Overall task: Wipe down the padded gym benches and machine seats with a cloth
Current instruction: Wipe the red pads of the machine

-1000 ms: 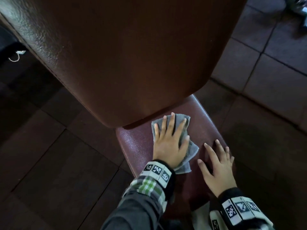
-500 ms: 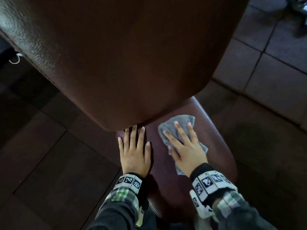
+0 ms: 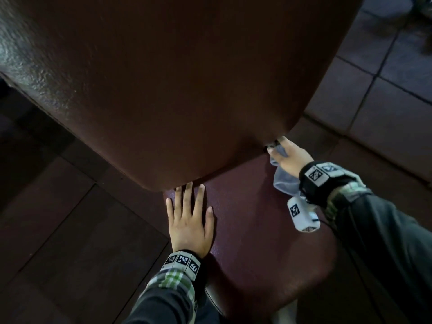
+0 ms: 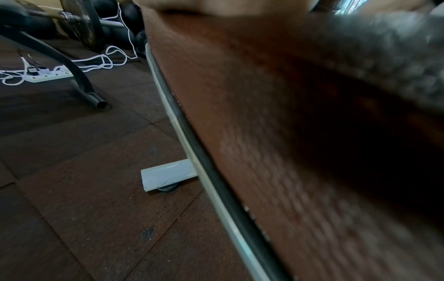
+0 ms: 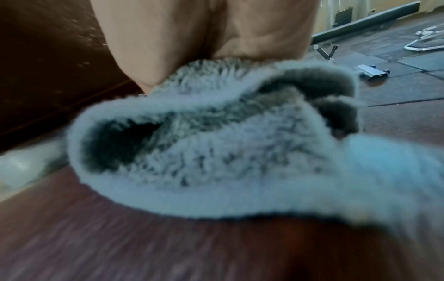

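The maroon seat pad (image 3: 257, 230) lies under the big brown backrest pad (image 3: 175, 78). My left hand (image 3: 189, 220) rests flat on the seat's left side, fingers straight, tips at the backrest's lower edge. My right hand (image 3: 288, 155) holds the grey cloth (image 3: 284, 181) at the seat's far right corner, where seat and backrest meet. Its fingertips reach under the backrest and are partly hidden. In the right wrist view the cloth (image 5: 216, 142) is bunched in folds under my palm (image 5: 204, 28) and trails back over the seat (image 5: 144, 247).
Dark floor tiles (image 3: 70, 230) surround the bench. On the left are the seat's metal frame rail (image 4: 192, 161), a white foot tube (image 4: 168, 176), a white power strip (image 4: 48, 75) with cords and a black bent tube (image 4: 79, 76). Loose metal parts (image 5: 372, 72) lie on the floor at right.
The cloth passed from my left hand to my right. The right hand then slid it from mid-seat to the far right corner under the backrest. The left hand settled flat on the seat's left side.
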A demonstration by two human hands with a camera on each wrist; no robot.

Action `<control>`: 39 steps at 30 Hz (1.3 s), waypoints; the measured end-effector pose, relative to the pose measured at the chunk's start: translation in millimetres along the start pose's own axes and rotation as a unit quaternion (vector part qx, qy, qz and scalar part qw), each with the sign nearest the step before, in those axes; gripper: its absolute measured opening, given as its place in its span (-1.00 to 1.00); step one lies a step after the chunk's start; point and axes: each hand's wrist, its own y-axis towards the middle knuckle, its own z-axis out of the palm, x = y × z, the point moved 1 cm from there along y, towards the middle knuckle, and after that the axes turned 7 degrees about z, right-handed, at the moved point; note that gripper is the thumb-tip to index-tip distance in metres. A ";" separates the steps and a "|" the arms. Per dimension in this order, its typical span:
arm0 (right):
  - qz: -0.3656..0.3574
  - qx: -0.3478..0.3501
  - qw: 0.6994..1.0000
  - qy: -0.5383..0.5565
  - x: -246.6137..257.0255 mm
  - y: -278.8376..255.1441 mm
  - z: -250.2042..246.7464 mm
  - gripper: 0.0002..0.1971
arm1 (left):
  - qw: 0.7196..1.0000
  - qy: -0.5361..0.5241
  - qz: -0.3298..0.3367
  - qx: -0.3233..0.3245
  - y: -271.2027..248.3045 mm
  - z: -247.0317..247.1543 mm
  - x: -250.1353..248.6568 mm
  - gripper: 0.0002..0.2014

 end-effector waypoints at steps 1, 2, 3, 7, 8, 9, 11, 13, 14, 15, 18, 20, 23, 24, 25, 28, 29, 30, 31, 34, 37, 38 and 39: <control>0.000 0.012 1.000 0.023 -0.4 3.6 -2.9 -0.64 | 1.000 0.001 0.000 -0.002 0.3 -0.1 0.2 -0.45; 0.000 0.021 0.999 0.043 -5.5 5.3 -3.9 -0.66 | 1.000 0.003 0.000 -0.003 0.7 -0.1 0.5 -0.45; -0.001 0.031 0.998 0.061 -13.7 6.7 -5.0 -0.65 | 1.000 0.003 0.000 -0.004 0.4 0.0 0.6 -0.45; -0.065 0.072 0.989 0.110 -62.3 -22.3 -5.3 -0.44 | 1.000 -0.003 -0.001 -0.011 0.0 0.7 1.7 -0.43; -0.070 0.062 0.989 0.118 -78.1 -38.7 -5.1 -0.43 | 1.000 -0.004 -0.002 -0.012 0.1 1.1 2.0 -0.43; -0.065 0.052 0.987 0.135 -94.2 -56.7 -3.6 -0.43 | 1.000 -0.004 -0.002 -0.014 0.0 1.3 2.0 -0.43; -0.057 0.042 0.983 0.170 -120.7 -90.3 3.8 -0.44 | 1.000 0.000 -0.001 -0.017 0.1 1.7 1.5 -0.43; -0.047 0.043 0.979 0.193 -135.3 -101.7 9.4 -0.44 | 1.000 0.002 -0.002 -0.019 0.5 1.3 1.2 -0.43; -0.046 0.047 0.978 0.198 -134.7 -100.2 9.8 -0.44 | 1.000 0.003 -0.003 -0.018 0.4 1.5 1.4 -0.43; -0.052 0.052 0.978 0.195 -129.0 -95.1 7.6 -0.44 | 1.000 0.004 -0.004 -0.018 0.2 1.9 1.3 -0.43; -0.065 0.061 0.985 0.146 -100.3 -62.6 1.2 -0.42 | 1.000 0.008 -0.006 -0.016 0.4 1.8 0.4 -0.42; -0.070 0.070 0.988 0.118 -78.2 -40.5 -3.2 -0.42 | 1.000 0.012 -0.006 -0.016 0.4 1.5 0.3 -0.43; -0.058 0.083 0.990 0.094 -63.9 -29.0 -7.4 -0.44 | 1.000 0.014 -0.008 -0.018 -0.2 1.1 0.9 -0.43; -0.058 0.083 0.990 0.101 -66.1 -33.3 -7.4 -0.45 | 1.000 0.013 -0.008 -0.017 -0.5 1.0 0.7 -0.43; -0.067 0.079 0.987 0.119 -70.0 -40.6 -6.5 -0.45 | 1.000 0.014 -0.007 -0.018 -0.4 1.0 0.3 -0.43; -0.093 0.056 0.973 0.203 -101.8 -75.7 3.9 -0.45 | 1.000 0.019 -0.004 -0.024 -0.4 1.6 0.2 -0.43; -0.086 0.044 0.972 0.214 -116.6 -90.9 7.6 -0.43 | 1.000 0.018 -0.003 -0.025 -0.6 2.3 1.2 -0.43; -0.069 0.038 0.973 0.218 -130.5 -108.2 10.3 -0.43 | 1.000 0.017 -0.001 -0.026 -1.0 2.8 2.1 -0.43; -0.052 0.036 0.973 0.221 -142.1 -124.6 13.7 -0.43 | 0.999 0.018 0.000 -0.027 -0.8 3.4 2.8 -0.43; -0.024 0.008 0.973 0.231 -156.8 -160.2 25.5 -0.41 | 0.999 0.023 0.004 -0.023 -0.8 4.5 2.7 -0.41; -0.009 -0.035 0.975 0.221 -151.3 -155.7 29.5 -0.43 | 1.000 0.024 0.005 -0.011 -1.2 3.6 3.3 -0.41; 0.004 -0.044 0.976 0.212 -147.5 -146.5 27.8 -0.47 | 1.000 0.025 0.008 -0.003 -1.1 3.2 3.4 -0.42; 0.019 -0.047 0.979 0.198 -142.3 -135.6 25.1 -0.50 | 1.000 0.025 0.013 0.004 -1.0 3.0 3.7 -0.43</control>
